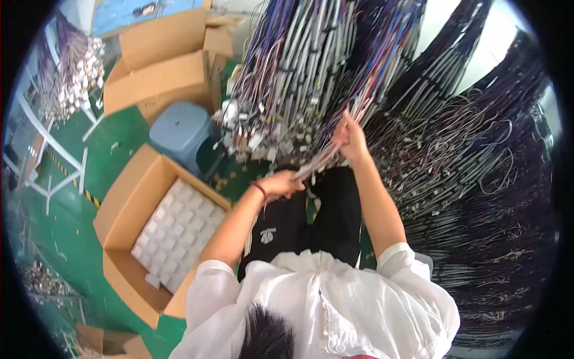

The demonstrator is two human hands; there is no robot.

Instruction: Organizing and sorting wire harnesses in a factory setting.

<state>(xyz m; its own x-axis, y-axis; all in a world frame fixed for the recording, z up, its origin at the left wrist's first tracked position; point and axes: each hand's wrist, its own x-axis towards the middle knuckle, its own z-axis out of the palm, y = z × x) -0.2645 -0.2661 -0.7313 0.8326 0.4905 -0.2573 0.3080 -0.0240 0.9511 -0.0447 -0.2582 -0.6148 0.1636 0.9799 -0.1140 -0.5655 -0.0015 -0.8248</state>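
A bundle of thin wires [323, 158] stretches between my two hands, just above my lap. My left hand [283, 183], with a red band at its wrist, is closed around the lower end of it. Farther up and to the right, my right hand [351, 139] grips the same bundle where it comes down from a hanging wire harness [373, 72] in red, white and blue. Beside it hang thick grey and purple harnesses [311, 54] with white connectors [256, 141] at their lower ends. My fingers partly hide the bundle.
An open cardboard box [128, 272] holding rows of white blocks [179, 224] stands at my left. Behind it are a blue-grey stool [181, 127] and another open carton [158, 78]. Dense wire harnesses [478, 155] fill the right side. Small scraps lie on the green floor [122, 134].
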